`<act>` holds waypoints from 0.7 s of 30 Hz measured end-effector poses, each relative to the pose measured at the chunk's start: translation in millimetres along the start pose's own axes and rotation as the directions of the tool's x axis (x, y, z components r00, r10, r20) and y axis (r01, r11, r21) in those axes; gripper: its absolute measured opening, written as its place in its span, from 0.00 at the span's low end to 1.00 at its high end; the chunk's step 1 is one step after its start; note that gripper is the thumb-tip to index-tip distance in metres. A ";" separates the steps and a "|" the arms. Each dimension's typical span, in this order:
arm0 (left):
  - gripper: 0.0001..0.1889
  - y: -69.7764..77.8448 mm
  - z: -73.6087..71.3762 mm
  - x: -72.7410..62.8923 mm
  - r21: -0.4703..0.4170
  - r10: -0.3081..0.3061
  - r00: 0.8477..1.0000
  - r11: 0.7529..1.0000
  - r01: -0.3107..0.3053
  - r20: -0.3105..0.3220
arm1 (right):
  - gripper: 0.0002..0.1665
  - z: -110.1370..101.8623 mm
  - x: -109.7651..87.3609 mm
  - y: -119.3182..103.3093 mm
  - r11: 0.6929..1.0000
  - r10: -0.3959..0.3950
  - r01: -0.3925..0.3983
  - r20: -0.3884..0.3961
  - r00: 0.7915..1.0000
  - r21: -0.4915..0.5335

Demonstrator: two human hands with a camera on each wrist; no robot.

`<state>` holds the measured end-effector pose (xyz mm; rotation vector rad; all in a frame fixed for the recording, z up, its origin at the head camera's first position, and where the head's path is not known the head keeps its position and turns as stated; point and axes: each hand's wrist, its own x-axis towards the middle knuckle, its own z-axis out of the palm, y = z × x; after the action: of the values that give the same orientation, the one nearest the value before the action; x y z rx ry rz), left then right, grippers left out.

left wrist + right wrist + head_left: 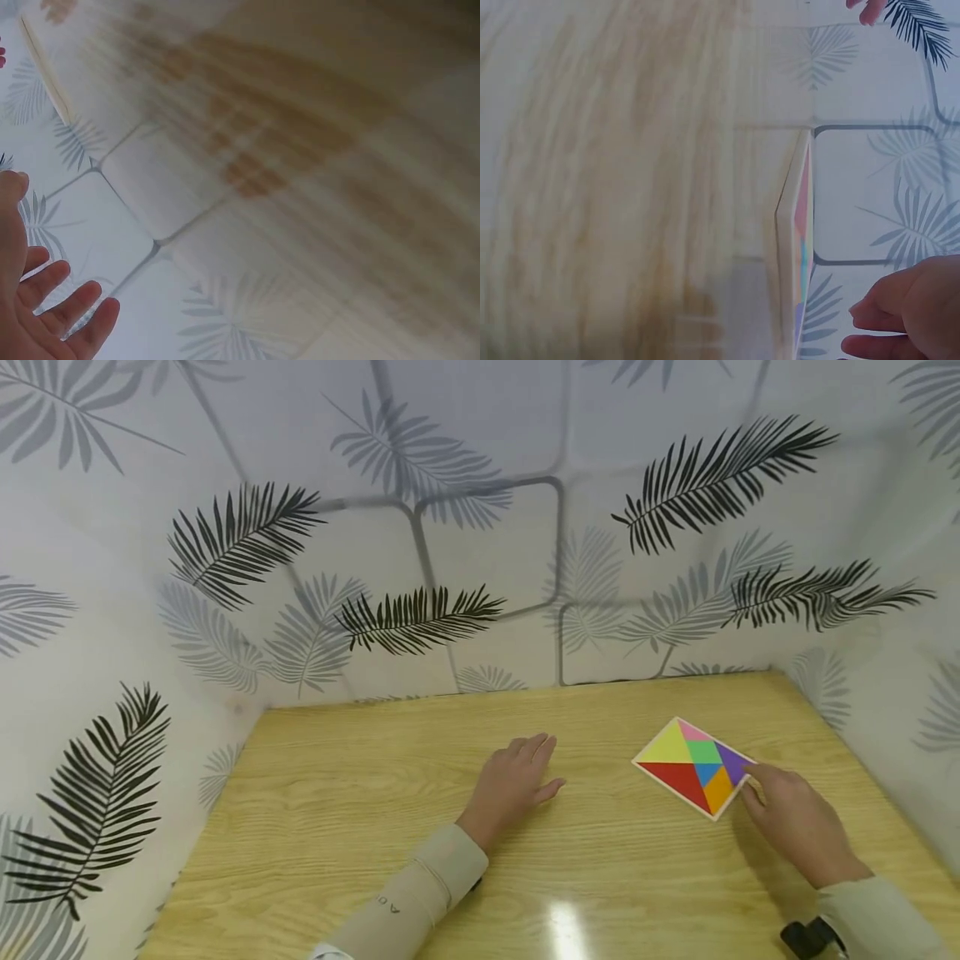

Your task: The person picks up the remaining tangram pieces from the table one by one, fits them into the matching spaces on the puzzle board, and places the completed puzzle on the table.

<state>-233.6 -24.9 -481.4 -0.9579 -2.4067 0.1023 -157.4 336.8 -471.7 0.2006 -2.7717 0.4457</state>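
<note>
A square tangram puzzle (703,763) in a pale frame lies on the wooden table, right of the middle, showing yellow, red, green, pink, blue, orange and purple pieces. At its right corner, my right hand (799,820) has its forefinger over the purple piece and the thumb lower by the edge. From the right wrist, a gap shows between that hand's fingertips (859,319) and the puzzle's side. My left hand (510,789) is over the table left of the puzzle, fingers extended, thumb apart, holding nothing. The left wrist view shows its fingers (56,296) spread.
The wood-grain table (360,777) reaches back to a pale wall covering (495,560) with leaf prints, which also encloses the left and right sides. A black strap device (810,937) is on the right wrist. Light reflects off the table near the front.
</note>
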 end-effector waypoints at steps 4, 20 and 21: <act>0.30 9.6 2.7 12.4 -0.020 0.009 0.998 1.000 -0.008 0.055 | 0.17 3.3 -2.8 9.1 1.000 -0.006 0.006 -0.013 1.000 0.003; 0.27 38.4 19.4 53.4 -0.184 0.010 0.983 0.983 0.024 0.183 | 0.16 23.2 0.6 34.1 0.978 -0.194 0.202 -0.154 0.969 0.042; 0.27 41.4 20.7 56.0 -0.192 0.016 0.981 0.981 0.021 0.192 | 0.16 24.0 1.0 33.4 0.980 -0.186 0.195 -0.152 0.971 0.048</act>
<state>-252.3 45.3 -484.2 -1.0752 -2.6340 -0.0424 -171.7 360.4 -502.3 0.4277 -2.5660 0.4773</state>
